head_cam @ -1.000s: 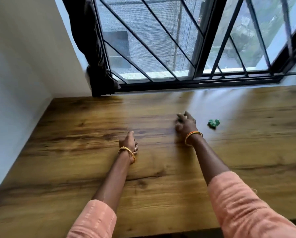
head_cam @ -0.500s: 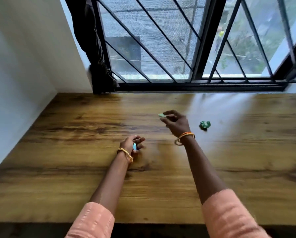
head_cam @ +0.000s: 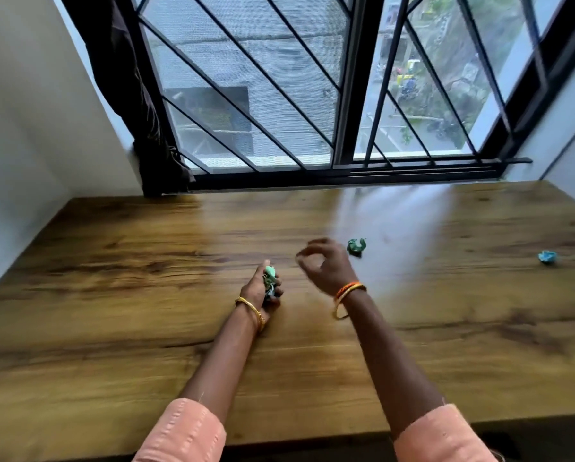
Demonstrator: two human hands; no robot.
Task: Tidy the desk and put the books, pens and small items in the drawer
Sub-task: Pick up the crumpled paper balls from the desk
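My left hand (head_cam: 261,288) rests on the wooden desk (head_cam: 112,295) near its middle and grips several small green and blue items (head_cam: 269,281). My right hand (head_cam: 324,265) hovers just right of it, blurred, fingers loosely curled with nothing visible in them. A crumpled green piece (head_cam: 356,246) lies on the desk just right of my right hand. A crumpled blue piece (head_cam: 548,257) lies far to the right. No drawer is in view.
A barred window (head_cam: 313,95) runs along the far edge of the desk, with a dark curtain (head_cam: 136,95) bunched at its left. White walls close in the left and right sides. The desk's front edge is just below my sleeves.
My right hand carried a small green piece leftward and passed it to my left hand, which now grips it with the others. The view has tilted, bringing the blue piece into sight.
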